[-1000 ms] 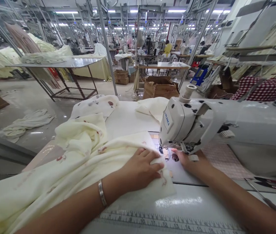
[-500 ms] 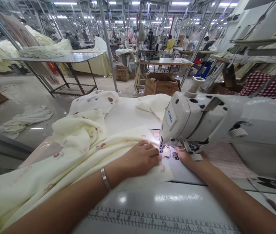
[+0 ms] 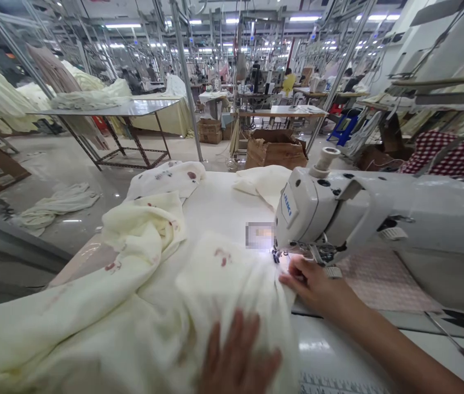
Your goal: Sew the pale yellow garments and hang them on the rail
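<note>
A cream fabric point(image 3: 141, 284) with small red prints lies bunched across the sewing table point(image 3: 219, 205), its near edge reaching the needle of a white sewing machine point(image 3: 330, 210). My left hand point(image 3: 238, 358) rests on the fabric near the bottom edge, blurred, with its fingers stretched out and apart. My right hand point(image 3: 312, 284) sits just under the machine head, its fingertips pressed on the fabric's edge beside the needle.
More cream pieces point(image 3: 265, 183) lie at the table's far end. A printed ruler strip point(image 3: 334, 383) runs along the table's front. A cardboard box point(image 3: 275, 148), a metal table point(image 3: 112, 109) with stacked cloth and other work stations with people stand beyond. Cloth point(image 3: 51, 205) lies on the floor at left.
My left hand drew back toward me from beside the needle, and the fabric bunched up high in front of the machine. My right hand came out from under the head onto the fabric's edge.
</note>
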Tool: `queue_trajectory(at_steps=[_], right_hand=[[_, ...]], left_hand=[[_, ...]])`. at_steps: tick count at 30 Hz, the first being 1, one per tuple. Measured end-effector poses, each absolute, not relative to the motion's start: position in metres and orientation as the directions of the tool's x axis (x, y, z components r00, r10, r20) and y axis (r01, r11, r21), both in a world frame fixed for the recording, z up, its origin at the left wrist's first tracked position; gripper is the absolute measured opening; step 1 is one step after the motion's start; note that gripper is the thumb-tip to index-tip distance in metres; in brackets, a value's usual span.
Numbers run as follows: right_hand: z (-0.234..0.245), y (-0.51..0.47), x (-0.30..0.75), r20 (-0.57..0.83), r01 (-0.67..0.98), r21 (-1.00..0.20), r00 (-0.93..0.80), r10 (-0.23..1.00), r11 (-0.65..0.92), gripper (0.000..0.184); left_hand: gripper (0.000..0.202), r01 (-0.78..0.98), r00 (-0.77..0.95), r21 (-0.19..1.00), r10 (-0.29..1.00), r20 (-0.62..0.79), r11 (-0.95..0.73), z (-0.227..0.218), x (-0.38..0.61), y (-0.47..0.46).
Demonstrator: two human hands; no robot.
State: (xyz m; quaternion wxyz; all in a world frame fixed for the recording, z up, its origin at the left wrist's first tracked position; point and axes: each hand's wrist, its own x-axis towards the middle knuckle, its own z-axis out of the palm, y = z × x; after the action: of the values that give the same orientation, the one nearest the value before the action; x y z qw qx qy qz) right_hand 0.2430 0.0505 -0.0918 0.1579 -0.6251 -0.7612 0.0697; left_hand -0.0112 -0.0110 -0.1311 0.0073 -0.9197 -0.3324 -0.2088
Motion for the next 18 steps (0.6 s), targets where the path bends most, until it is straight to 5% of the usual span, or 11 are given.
queue_trajectory(at_steps=[5, 11, 15, 18], right_hand=[[-0.090, 0.049, 0.256, 0.225, 0.891, -0.386, -0.162, 0.961, 0.240, 0.016], [-0.086, 0.031, 0.263, 0.467, 0.903, -0.309, -0.130, 0.875, 0.299, 0.026], [-0.091, 0.009, 0.245, 0.380, 0.852, -0.190, -0.394, 0.836, 0.488, 0.039], [-0.100, 0.009, 0.247, 0.242, 0.881, -0.047, -0.448, 0.861, 0.472, 0.057]], left_hand=[[0.016, 0.349, 0.789, 0.463, 0.522, 0.324, -0.814, -0.087, 0.039, 0.019], [0.024, 0.461, 0.823, 0.345, 0.539, 0.178, -0.818, -0.077, 0.044, 0.083], [0.034, 0.461, 0.808, 0.345, 0.547, 0.217, -0.817, -0.093, 0.038, 0.071], [0.035, 0.466, 0.805, 0.350, 0.553, 0.212, -0.813, -0.089, 0.038, 0.068]])
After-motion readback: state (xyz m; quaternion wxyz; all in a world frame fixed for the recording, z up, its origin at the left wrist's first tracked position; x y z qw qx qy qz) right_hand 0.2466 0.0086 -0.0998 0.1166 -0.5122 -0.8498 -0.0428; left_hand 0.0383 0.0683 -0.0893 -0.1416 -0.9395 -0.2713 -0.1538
